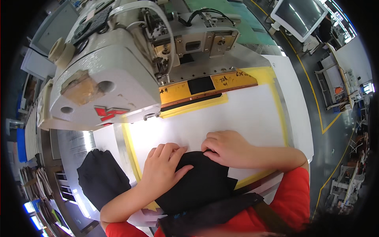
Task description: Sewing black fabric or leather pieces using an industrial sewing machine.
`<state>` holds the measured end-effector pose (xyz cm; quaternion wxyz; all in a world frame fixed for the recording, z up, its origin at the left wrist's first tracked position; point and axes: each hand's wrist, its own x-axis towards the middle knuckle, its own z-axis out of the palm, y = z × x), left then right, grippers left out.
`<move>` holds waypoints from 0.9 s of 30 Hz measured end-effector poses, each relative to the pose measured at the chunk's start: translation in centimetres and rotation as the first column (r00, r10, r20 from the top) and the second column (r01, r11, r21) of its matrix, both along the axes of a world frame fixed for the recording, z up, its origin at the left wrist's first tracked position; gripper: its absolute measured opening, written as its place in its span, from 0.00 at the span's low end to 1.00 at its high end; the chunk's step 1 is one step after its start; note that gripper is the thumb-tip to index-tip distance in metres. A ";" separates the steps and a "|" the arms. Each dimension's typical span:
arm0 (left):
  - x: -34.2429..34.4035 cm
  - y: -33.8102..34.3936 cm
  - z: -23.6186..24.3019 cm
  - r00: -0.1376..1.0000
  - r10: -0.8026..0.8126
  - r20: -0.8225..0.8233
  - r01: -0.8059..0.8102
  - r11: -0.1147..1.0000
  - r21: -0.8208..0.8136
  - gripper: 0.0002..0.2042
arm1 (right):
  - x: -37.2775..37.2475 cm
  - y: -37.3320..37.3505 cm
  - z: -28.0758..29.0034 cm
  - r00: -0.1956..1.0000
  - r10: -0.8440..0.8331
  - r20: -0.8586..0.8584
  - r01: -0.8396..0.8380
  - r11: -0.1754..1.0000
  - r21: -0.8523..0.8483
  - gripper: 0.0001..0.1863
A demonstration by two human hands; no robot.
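A piece of black fabric (197, 181) lies at the front of the white work surface, close to my body. My left hand (162, 168) rests on its left edge, with the thumb lying on the cloth and apart from the fingers. At the upper right edge of the same piece, my right hand (226, 148) is curled, its thumb and fingertips pinching the border. Beyond both hands stands a large white sewing machine (102, 83). Under its metal arm is a yellow clamp plate (233, 83) with a dark patch on it.
More black fabric (102, 177) lies to the left of my left forearm. Yellow tape (283, 118) borders the white work surface. At the far right, a monitor (300, 15) stands near yellow floor lines. Stacked materials (35, 183) sit at the far left.
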<state>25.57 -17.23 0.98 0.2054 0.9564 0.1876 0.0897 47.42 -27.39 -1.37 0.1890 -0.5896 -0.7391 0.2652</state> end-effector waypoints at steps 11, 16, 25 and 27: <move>1.1 2.4 -1.1 0.977 0.173 0.122 -0.132 0.949 -0.287 0.10 | 2.4 2.2 2.5 0.978 -0.182 0.097 0.167 0.975 0.146 0.18; 2.5 3.3 -1.9 0.944 0.091 0.317 -0.106 0.994 0.032 0.12 | 0.5 6.2 0.4 0.993 -0.114 -0.034 0.118 0.982 0.150 0.09; 1.8 3.1 -2.8 0.987 0.107 0.124 -0.137 0.956 0.261 0.19 | 0.8 11.0 -0.2 0.953 -0.281 0.112 0.245 0.935 0.255 0.10; 1.7 3.1 -3.1 0.988 0.125 0.087 -0.142 0.962 0.234 0.23 | 0.8 11.2 -0.4 0.946 -0.305 0.108 0.268 0.926 0.264 0.12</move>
